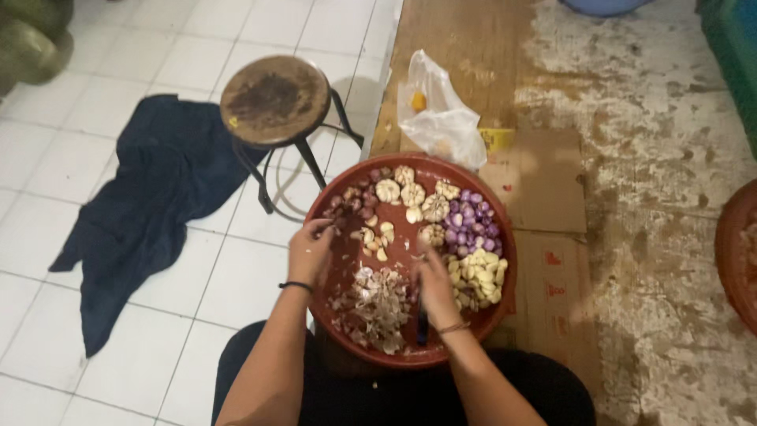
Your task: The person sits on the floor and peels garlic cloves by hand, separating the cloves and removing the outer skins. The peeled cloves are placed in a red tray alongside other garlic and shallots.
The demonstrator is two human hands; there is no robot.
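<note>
Now peeling over the red tray (505, 237), propped at the counter (465, 47) edge.
Left hand (309, 251) pinching a small shallot (341, 223); right hand (435, 285) wrapped around a dark knife (423, 325), skins (377, 308) heaped between for tidiness.
</note>
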